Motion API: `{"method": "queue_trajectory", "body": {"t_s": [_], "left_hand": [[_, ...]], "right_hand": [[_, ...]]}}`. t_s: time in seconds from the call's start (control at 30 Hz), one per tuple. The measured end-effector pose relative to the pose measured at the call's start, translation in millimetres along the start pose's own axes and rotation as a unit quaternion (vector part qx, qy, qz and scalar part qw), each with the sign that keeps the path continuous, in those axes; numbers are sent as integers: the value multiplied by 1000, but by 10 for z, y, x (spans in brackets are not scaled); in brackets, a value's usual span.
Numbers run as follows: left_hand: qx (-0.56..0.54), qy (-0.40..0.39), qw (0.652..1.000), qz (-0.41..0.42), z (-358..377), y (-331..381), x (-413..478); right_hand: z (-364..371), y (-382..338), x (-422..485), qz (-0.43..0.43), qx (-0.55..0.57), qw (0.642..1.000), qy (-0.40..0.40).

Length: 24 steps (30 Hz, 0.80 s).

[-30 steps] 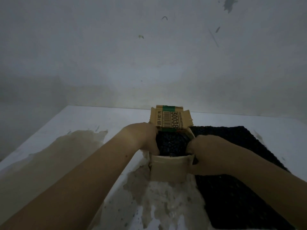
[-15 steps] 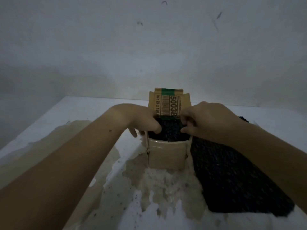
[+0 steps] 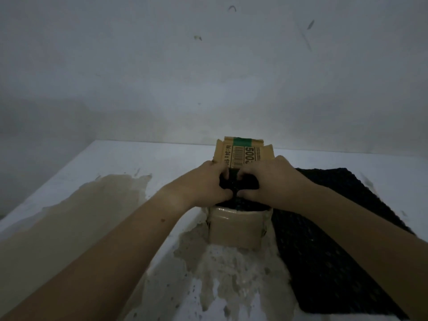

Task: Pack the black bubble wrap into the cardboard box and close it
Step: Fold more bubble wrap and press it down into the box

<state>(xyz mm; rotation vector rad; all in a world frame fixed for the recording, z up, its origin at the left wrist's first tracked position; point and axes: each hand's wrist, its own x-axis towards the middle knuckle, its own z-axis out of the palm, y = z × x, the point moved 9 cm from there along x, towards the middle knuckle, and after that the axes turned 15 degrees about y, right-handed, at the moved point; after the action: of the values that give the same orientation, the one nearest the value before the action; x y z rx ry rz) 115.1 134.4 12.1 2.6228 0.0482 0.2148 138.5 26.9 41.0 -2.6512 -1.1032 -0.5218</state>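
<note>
A small cardboard box [image 3: 235, 229] stands on the table with its far flap [image 3: 240, 151] upright, showing a barcode and a green stripe. Black bubble wrap [image 3: 234, 185] bulges out of the box's open top. My left hand [image 3: 206, 184] and my right hand [image 3: 266, 181] meet over the opening, both gripping the bunched wrap, fingers curled into it. The inside of the box is hidden by my hands and the wrap.
A large sheet of black bubble wrap [image 3: 335, 239] lies flat on the table right of the box. The white table [image 3: 139, 163] has worn brown patches [image 3: 92, 216] at left and in front. A grey wall [image 3: 208, 66] rises close behind.
My hands have come together over the box's middle and closed on the wrap, which now bulges higher. A second ago they were at the box's sides.
</note>
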Motion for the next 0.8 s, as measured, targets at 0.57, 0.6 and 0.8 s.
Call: {"method": "queue_trajectory", "body": {"t_s": [0.57, 0.6, 0.8], "left_hand": [[180, -224, 955, -78, 149, -87, 114], [187, -218, 955, -70, 144, -85, 118], [196, -213, 956, -53, 126, -48, 100]], "right_hand": [[217, 227, 118, -2, -176, 969, -173], [223, 208, 128, -7, -184, 970, -160], [167, 55, 79, -30, -159, 978, -135]]}}
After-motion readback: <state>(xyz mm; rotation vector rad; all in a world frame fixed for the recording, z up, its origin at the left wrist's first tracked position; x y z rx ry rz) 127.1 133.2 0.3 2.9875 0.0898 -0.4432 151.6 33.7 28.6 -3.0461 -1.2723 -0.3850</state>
